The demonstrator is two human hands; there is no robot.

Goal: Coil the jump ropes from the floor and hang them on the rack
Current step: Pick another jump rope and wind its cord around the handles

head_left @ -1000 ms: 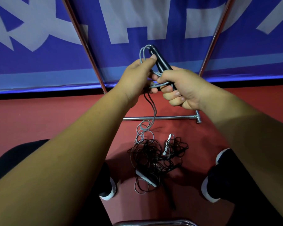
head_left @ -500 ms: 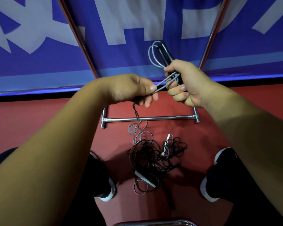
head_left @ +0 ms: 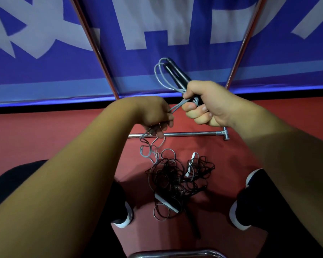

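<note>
- The left forearm is reaching forward from the lower left. The left hand (head_left: 153,114) is hanging palm down, and its fingers (head_left: 160,134) are curling round the grey jump rope (head_left: 176,106) and gripping it.
- The grey jump rope is running as two taut strands from the left hand up to the right hand. Below the left hand it is trailing in loose curls down to the floor (head_left: 45,138).
- One tangled pile of ropes (head_left: 175,179) is lying on the floor, near the base bar (head_left: 190,134). Two pale handles (head_left: 191,163) and one black handle (head_left: 192,226) are showing in it. The number of ropes in the pile cannot be told.
- The right forearm is reaching in from the lower right. The right hand (head_left: 207,105) is sitting higher than the left, and its fingers are closing round two black handles (head_left: 177,73) and the gathered grey loops, at least two of which are standing above the fist.
- The rack is showing two slanted uprights (head_left: 93,49) and one base bar in front of a blue banner (head_left: 138,25).
- Two shoes (head_left: 123,217) are standing on the floor, one on each side of the pile.
</note>
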